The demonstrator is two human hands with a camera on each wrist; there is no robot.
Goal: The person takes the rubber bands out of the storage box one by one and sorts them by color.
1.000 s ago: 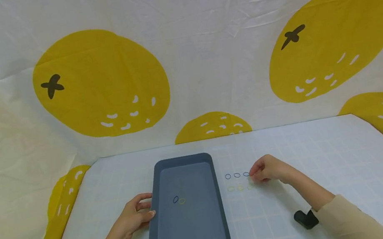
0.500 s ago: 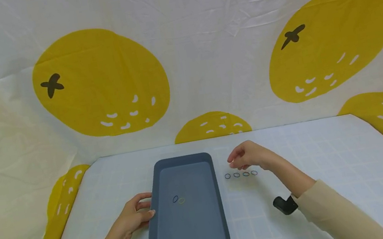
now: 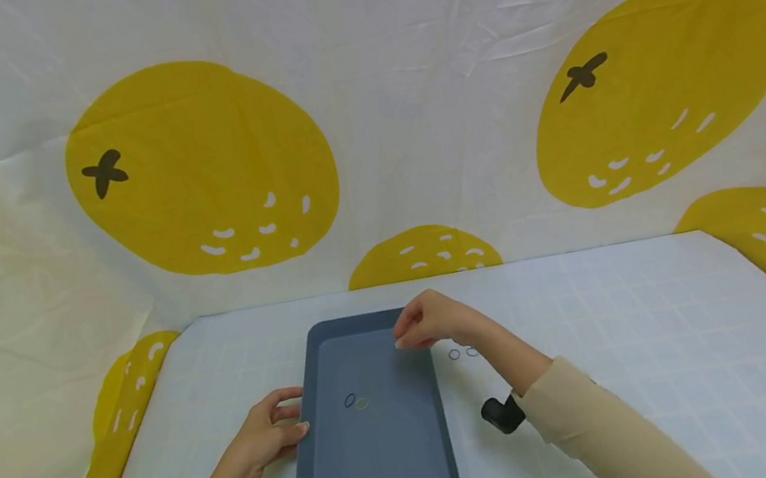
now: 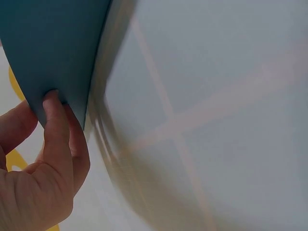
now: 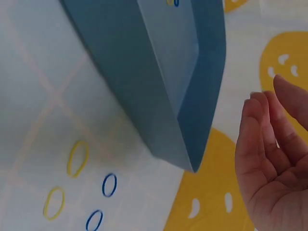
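Note:
My left hand (image 3: 271,431) holds the left rim of a blue-grey tray (image 3: 376,468); in the left wrist view its fingertips press the outer wall. Inside the tray lie a thin dark blue rubber band (image 3: 353,395) and a thin yellow rubber band (image 3: 359,406). Over the tray's far right corner hovers my right hand (image 3: 434,319), fingers loosely bent; the right wrist view shows nothing between thumb and fingers. Right of the tray, two yellow bands (image 5: 69,163) and two blue bands (image 5: 116,184) show on the table in that view; my right arm hides others from the head view.
The table is covered by a pale checked cloth (image 3: 634,332). Behind it hangs a white curtain (image 3: 432,121) printed with big yellow fruit. A black wrist camera (image 3: 504,415) sits below my right forearm, near the tray's right side.
My right hand has let go of a blue band at the end of the row on the table, then risen and moved left over the tray. My left hand has stayed on the rim.

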